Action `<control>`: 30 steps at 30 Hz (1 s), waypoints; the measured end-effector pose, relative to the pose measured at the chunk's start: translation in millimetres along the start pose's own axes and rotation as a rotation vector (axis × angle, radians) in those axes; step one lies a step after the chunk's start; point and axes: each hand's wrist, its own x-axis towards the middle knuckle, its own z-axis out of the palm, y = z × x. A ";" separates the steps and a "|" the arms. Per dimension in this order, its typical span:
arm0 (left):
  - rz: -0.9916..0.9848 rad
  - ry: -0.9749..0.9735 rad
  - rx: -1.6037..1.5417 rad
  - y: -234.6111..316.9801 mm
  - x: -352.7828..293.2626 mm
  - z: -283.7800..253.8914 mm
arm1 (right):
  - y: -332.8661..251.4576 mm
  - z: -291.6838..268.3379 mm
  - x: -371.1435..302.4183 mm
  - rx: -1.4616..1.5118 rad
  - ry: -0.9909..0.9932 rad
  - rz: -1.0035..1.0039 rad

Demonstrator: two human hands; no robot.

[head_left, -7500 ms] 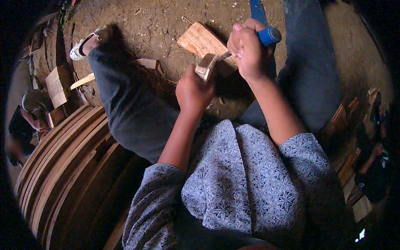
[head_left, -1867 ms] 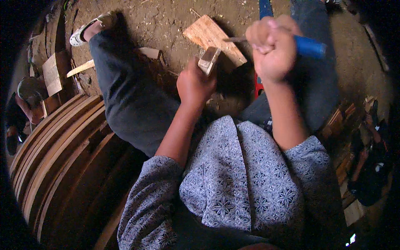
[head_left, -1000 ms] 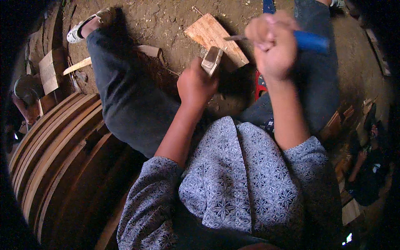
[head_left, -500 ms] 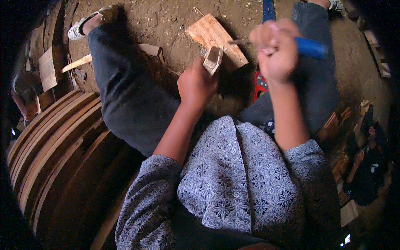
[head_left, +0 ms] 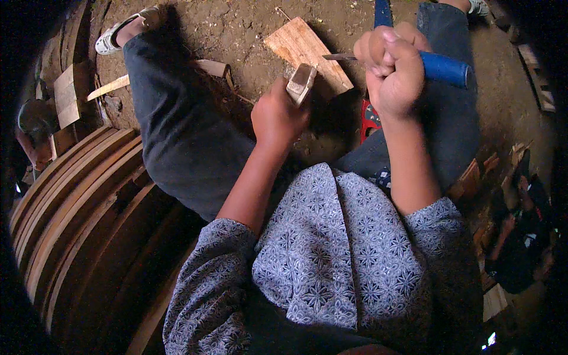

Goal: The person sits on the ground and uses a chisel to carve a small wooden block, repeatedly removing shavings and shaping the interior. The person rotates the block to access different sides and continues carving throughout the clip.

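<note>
My left hand (head_left: 277, 115) is closed around a pale wooden block (head_left: 302, 83), whose end points up and away from me. Beyond it a flat wooden board (head_left: 316, 53) lies on the ground, partly behind the block. My right hand (head_left: 393, 77) grips a tool with a thick blue handle (head_left: 444, 70). A thin dark metal shank (head_left: 339, 57) sticks out of that fist to the left, over the board; its exact kind does not show. Below the right hand sits a red-and-black saw handle (head_left: 370, 121), and a blue saw blade (head_left: 382, 13) shows beyond the fist.
Curved wooden pieces (head_left: 77, 183) are stacked at my left. A wood offcut (head_left: 212, 67) and a narrow strip (head_left: 109, 87) lie near my left leg. Another person (head_left: 520, 236) is at the right edge, beside scrap wood (head_left: 473, 174). Part of someone (head_left: 36, 142) shows far left.
The right hand and blue-handled tool, smeared by motion before, are now sharper, with the handle end slightly farther right. My left hand and the block are nearly where they were.
</note>
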 end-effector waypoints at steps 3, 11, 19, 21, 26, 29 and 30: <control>-0.103 -0.093 0.065 11.4 1.8 -4.8 | 61.9 -18.0 -16.1 -0.233 0.043 0.114; -0.068 -0.033 -0.033 -2.2 1.3 3.7 | 21.5 -5.9 -6.3 -0.249 0.022 0.050; -0.078 -0.076 0.024 3.9 3.3 -4.0 | 83.2 -28.5 -9.1 -0.512 0.022 0.124; -0.091 -0.078 0.000 -0.6 2.9 0.0 | 74.8 -27.2 -6.2 -0.383 0.090 0.178; -0.044 -0.028 -0.026 -8.1 -2.2 5.8 | -6.0 1.4 6.6 -0.007 -0.040 0.031; -0.033 -0.039 -0.043 -6.8 -2.1 2.3 | 57.0 -14.2 -11.2 -0.428 0.013 -0.077; -0.038 -0.049 -0.048 -0.4 -2.3 -2.6 | 76.5 -24.5 -13.0 -0.497 -0.004 -0.053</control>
